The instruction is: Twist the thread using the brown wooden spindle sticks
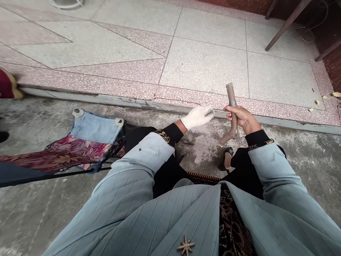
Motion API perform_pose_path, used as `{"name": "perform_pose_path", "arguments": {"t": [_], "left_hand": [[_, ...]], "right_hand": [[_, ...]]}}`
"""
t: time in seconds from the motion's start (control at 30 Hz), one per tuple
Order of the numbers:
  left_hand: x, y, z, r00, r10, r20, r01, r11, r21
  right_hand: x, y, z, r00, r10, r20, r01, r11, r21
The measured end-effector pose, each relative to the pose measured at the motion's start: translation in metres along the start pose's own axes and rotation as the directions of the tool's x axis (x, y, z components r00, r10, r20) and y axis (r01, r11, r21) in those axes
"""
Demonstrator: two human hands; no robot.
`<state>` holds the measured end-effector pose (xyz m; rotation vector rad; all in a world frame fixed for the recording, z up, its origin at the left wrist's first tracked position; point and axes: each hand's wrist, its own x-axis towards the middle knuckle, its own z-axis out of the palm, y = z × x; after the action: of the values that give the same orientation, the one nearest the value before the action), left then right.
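My right hand [243, 117], bare, is closed round a bent wooden stick [231, 93]. The stick stands nearly upright, its lower end crooked to the left. Several turns of thin wire [232, 103] circle it just above my fingers. To the left, apart from the stick, is my left hand [198, 117] in a white knit glove. Its fingers are curled together toward the stick; anything between them is too small to make out.
A raised terrazzo step [205, 64] runs across in front of me. At my left stands a folding chair [90, 129] with denim and floral cloth. A thin reddish object [187, 142] lies on the concrete near my knees. Wooden legs [286, 26] stand at upper right.
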<state>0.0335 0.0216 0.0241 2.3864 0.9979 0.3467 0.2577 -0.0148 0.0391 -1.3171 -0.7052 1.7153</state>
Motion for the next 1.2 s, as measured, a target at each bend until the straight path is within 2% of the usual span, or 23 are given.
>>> {"name": "perform_pose_path", "arguments": {"t": [0.17, 0.27, 0.33, 0.4, 0.43, 0.47, 0.53, 0.6, 0.63, 0.7, 0.77, 0.87, 0.93, 1.0, 1.1, 1.2], "left_hand": [[-0.006, 0.002, -0.005, 0.994, 0.046, 0.103, -0.056, 0.993, 0.103], [-0.008, 0.001, -0.006, 0.988, 0.048, 0.15, -0.063, 0.993, 0.103], [-0.01, 0.001, -0.006, 0.986, 0.043, 0.16, -0.058, 0.994, 0.092], [-0.012, 0.001, -0.006, 0.986, 0.056, 0.156, -0.074, 0.991, 0.111], [-0.013, 0.001, -0.006, 0.986, 0.065, 0.151, -0.086, 0.986, 0.141], [-0.014, 0.002, -0.006, 0.986, 0.075, 0.148, -0.102, 0.978, 0.183], [-0.016, 0.004, -0.005, 0.982, 0.096, 0.162, -0.139, 0.951, 0.278], [-0.018, 0.007, -0.004, 0.974, 0.127, 0.187, -0.185, 0.922, 0.34], [-0.018, 0.009, -0.003, 0.97, 0.145, 0.197, -0.207, 0.914, 0.349], [-0.019, 0.012, -0.001, 0.965, 0.166, 0.202, -0.228, 0.913, 0.338], [-0.018, 0.014, 0.0, 0.965, 0.171, 0.201, -0.228, 0.923, 0.309], [-0.016, 0.016, 0.0, 0.965, 0.168, 0.202, -0.223, 0.93, 0.292], [-0.014, 0.017, -0.002, 0.967, 0.154, 0.201, -0.21, 0.93, 0.3], [-0.011, 0.015, -0.004, 0.969, 0.138, 0.203, -0.194, 0.937, 0.291], [-0.004, 0.008, -0.007, 0.966, 0.139, 0.217, -0.184, 0.961, 0.205], [0.002, -0.002, -0.009, 0.948, 0.179, 0.264, -0.187, 0.982, 0.007]], "right_hand": [[0.0, -0.002, -0.011, 1.0, 0.006, 0.022, -0.007, 1.0, 0.029], [0.002, -0.001, -0.012, 0.999, -0.016, 0.038, 0.015, 0.999, 0.039], [0.003, -0.002, -0.01, 0.999, -0.039, 0.021, 0.04, 0.999, -0.027], [0.003, -0.001, -0.007, 0.997, -0.065, -0.046, 0.052, 0.97, -0.239], [0.003, 0.001, -0.004, 0.993, -0.087, -0.081, 0.047, 0.912, -0.408], [0.003, 0.003, -0.002, 0.988, -0.115, -0.103, 0.032, 0.804, -0.594], [0.006, 0.008, 0.002, 0.982, -0.17, -0.082, 0.006, 0.462, -0.887], [0.009, 0.013, 0.005, 0.983, -0.18, -0.02, 0.005, 0.14, -0.99], [0.01, 0.015, 0.005, 0.986, -0.169, 0.004, 0.01, 0.036, -0.999], [0.013, 0.017, 0.005, 0.989, -0.145, 0.024, 0.013, -0.075, -0.997], [0.014, 0.017, 0.004, 0.99, -0.142, 0.011, -0.003, -0.099, -0.995], [0.013, 0.016, 0.003, 0.991, -0.137, -0.006, -0.014, -0.057, -0.998], [0.011, 0.018, 0.005, 0.998, -0.056, 0.017, 0.017, 0.0, -1.0], [0.007, 0.02, 0.009, 0.991, 0.097, 0.095, 0.09, 0.053, -0.995], [-0.004, 0.019, 0.016, 0.905, 0.314, 0.286, 0.264, 0.111, -0.958], [-0.018, 0.006, 0.018, 0.8, 0.405, 0.443, 0.379, 0.23, -0.896]]}}
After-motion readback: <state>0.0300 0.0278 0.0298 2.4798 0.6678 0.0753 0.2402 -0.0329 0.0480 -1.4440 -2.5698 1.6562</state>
